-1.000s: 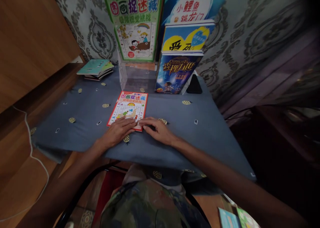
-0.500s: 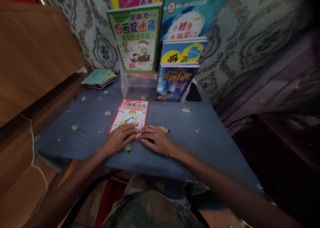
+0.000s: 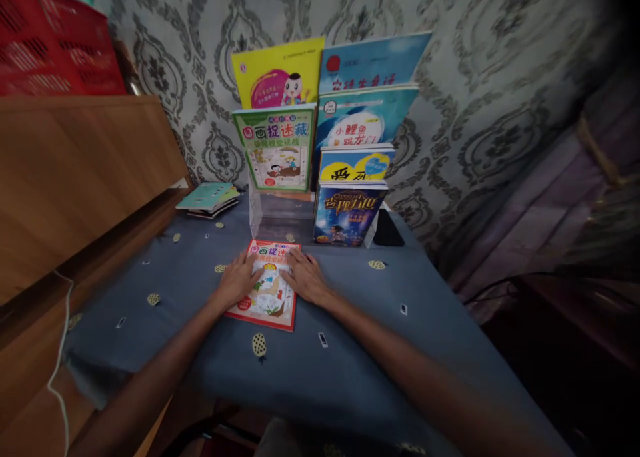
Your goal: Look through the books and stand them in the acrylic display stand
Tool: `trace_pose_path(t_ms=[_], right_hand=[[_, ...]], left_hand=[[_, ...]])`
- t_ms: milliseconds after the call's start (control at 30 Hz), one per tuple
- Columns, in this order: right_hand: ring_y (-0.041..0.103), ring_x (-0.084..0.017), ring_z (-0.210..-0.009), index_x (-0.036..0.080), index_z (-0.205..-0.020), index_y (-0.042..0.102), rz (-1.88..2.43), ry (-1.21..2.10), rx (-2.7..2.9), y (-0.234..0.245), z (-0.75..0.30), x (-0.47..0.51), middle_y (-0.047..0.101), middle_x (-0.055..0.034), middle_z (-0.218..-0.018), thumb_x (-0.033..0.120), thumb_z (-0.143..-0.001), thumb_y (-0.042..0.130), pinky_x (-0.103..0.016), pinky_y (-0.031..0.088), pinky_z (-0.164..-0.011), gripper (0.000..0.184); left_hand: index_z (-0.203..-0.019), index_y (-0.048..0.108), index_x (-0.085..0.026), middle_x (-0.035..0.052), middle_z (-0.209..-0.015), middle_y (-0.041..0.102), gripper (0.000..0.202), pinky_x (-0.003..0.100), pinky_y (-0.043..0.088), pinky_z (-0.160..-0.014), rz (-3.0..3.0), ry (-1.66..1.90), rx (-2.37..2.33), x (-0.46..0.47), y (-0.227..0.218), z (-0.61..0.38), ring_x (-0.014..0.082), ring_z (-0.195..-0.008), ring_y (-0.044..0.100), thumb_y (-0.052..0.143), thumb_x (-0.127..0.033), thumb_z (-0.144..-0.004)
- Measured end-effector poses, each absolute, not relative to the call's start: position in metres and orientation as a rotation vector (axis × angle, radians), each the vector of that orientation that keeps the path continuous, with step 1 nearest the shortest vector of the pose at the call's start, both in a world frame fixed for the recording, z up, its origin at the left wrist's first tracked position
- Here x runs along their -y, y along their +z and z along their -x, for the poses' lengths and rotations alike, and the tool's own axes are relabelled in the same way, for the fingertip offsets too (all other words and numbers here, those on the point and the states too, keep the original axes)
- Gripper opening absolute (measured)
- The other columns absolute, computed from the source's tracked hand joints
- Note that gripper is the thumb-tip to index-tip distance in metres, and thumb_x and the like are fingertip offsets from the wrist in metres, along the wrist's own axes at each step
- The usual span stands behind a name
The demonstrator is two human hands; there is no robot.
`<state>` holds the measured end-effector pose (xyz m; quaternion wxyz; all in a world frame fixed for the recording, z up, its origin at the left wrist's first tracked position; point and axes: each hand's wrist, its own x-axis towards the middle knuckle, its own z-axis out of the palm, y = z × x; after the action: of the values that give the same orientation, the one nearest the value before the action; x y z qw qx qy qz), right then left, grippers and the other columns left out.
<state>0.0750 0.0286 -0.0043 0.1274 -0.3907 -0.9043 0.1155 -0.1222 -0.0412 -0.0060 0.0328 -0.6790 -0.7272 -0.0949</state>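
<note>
Upward over the thin red-bordered picture book [image 3: 267, 300] slid left hand [image 3: 239, 278] and right hand [image 3: 306, 278], pressing flat, fingers spread, gripping nothing; lifting needs an edge pinch.

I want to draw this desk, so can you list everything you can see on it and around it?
picture book: one, red-edged, lying flat, centre
upright books: six, green, yellow, blues, tiered at the back
clear stand: one, see-through, at the foot of the upright books
thin books: small stack, teal on top, back left
black object: one, right of the clear stand, unclear what
tablecloth: one, blue with pale motifs
crate: one, red, top left
wooden panel: one, brown, left
cable: one, white, lower left
left hand: one, flat on the picture book
right hand: one, flat on the picture book
</note>
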Motion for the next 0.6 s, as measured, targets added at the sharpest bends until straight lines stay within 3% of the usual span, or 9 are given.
trace_pose_path(t_ms=[133,200,300,400,500,600], right_hand=[[0.030,-0.029,-0.150,0.006,-0.145,0.047,1.231,0.322,2.568,-0.007,-0.070,-0.034,0.038,-0.0229,-0.158,0.033,-0.100,0.047,-0.047,0.026,-0.120,0.053],[0.027,-0.030,-0.151,0.006,-0.147,0.046,1.256,0.326,2.551,-0.010,-0.070,-0.034,0.037,-0.0230,-0.159,0.035,-0.100,0.047,-0.046,0.024,-0.120,0.055],[0.027,-0.031,-0.151,0.006,-0.148,0.045,1.269,0.330,2.544,-0.011,-0.070,-0.033,0.036,-0.0235,-0.159,0.036,-0.100,0.046,-0.047,0.024,-0.120,0.056],[0.027,-0.031,-0.151,0.007,-0.148,0.046,1.264,0.332,2.547,-0.010,-0.071,-0.033,0.036,-0.0228,-0.159,0.036,-0.100,0.046,-0.047,0.025,-0.120,0.056],[0.026,-0.031,-0.152,0.007,-0.148,0.045,1.257,0.353,2.546,-0.010,-0.071,-0.032,0.036,-0.0231,-0.159,0.035,-0.100,0.045,-0.048,0.025,-0.120,0.056],[0.025,-0.033,-0.152,0.004,-0.148,0.044,1.257,0.383,2.526,-0.013,-0.072,-0.031,0.035,-0.0239,-0.159,0.034,-0.100,0.045,-0.048,0.024,-0.121,0.057]], left_hand=[[-0.130,0.057,-0.014,0.0198,-0.133,0.061,0.040,0.046,0.046,-0.100,1.982,-0.259,2.344,0.029,0.000,0.114,0.0331,-0.122,0.058,0.048,-0.038,-0.098],[-0.128,0.060,-0.014,0.0192,-0.125,0.064,0.040,0.047,0.043,-0.103,1.956,-0.408,2.419,0.023,0.001,0.115,0.0347,-0.121,0.057,0.052,-0.035,-0.095],[-0.122,0.064,-0.015,0.0145,-0.114,0.069,0.039,0.044,0.041,-0.105,1.833,-1.171,2.677,0.011,0.002,0.125,0.0328,-0.118,0.059,0.066,-0.028,-0.086],[-0.119,0.063,-0.016,0.0097,-0.099,0.072,0.043,0.037,0.051,-0.091,1.435,-2.055,2.867,0.002,0.003,0.138,0.0284,-0.100,0.068,0.073,-0.024,-0.078],[-0.121,0.060,-0.014,0.0096,-0.090,0.073,0.045,0.035,0.056,-0.072,1.220,-2.307,2.923,-0.002,0.000,0.141,0.0256,-0.080,0.072,0.073,-0.030,-0.081],[-0.113,0.062,-0.014,0.0096,-0.088,0.074,0.045,0.032,0.056,-0.067,1.130,-2.482,2.890,-0.002,-0.004,0.132,0.0237,-0.074,0.073,0.078,-0.035,-0.077]])
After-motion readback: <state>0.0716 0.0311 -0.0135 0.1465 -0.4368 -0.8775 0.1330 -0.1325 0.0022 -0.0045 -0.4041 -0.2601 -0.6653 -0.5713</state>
